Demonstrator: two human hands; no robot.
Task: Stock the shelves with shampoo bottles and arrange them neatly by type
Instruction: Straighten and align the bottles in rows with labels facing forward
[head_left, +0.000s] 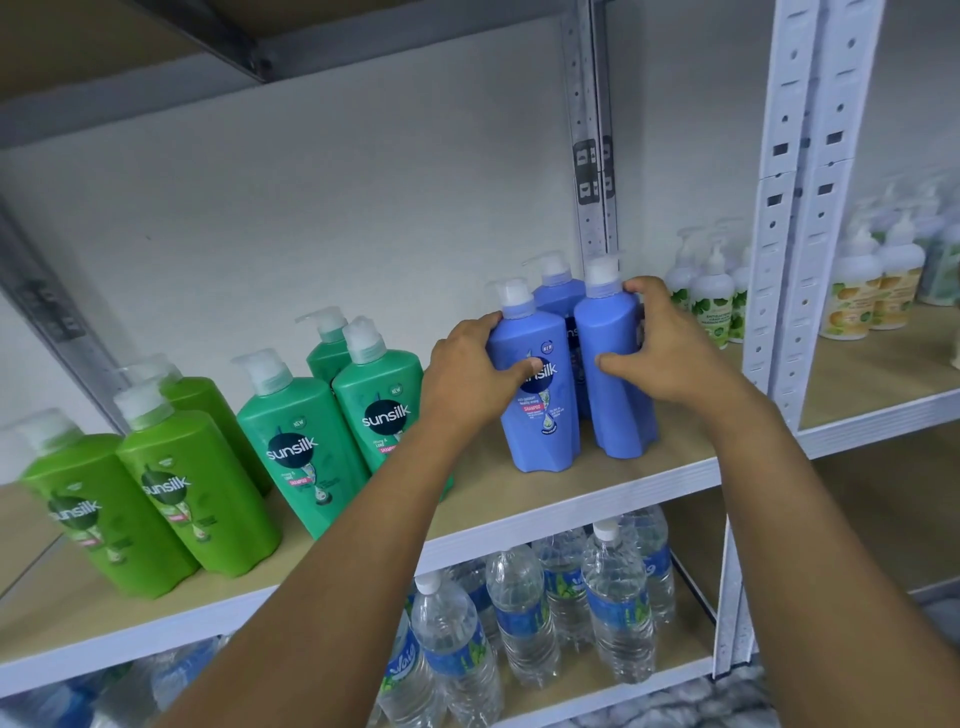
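Three blue Sunsilk pump bottles stand at the right end of the wooden shelf (597, 483). My left hand (470, 371) grips the front-left blue bottle (543, 415), label facing me. My right hand (670, 351) grips the front-right blue bottle (613, 374), whose plain back faces me. A third blue bottle (558, 291) stands behind them. To the left stand three teal-green Sunsilk bottles (298, 447), and farther left several light-green Sunsilk bottles (192, 493).
A white metal upright (779, 218) bounds the shelf on the right. Beyond it, white pump bottles (862, 291) with green and orange labels stand on the neighbouring shelf. Water bottles (618, 608) fill the shelf below.
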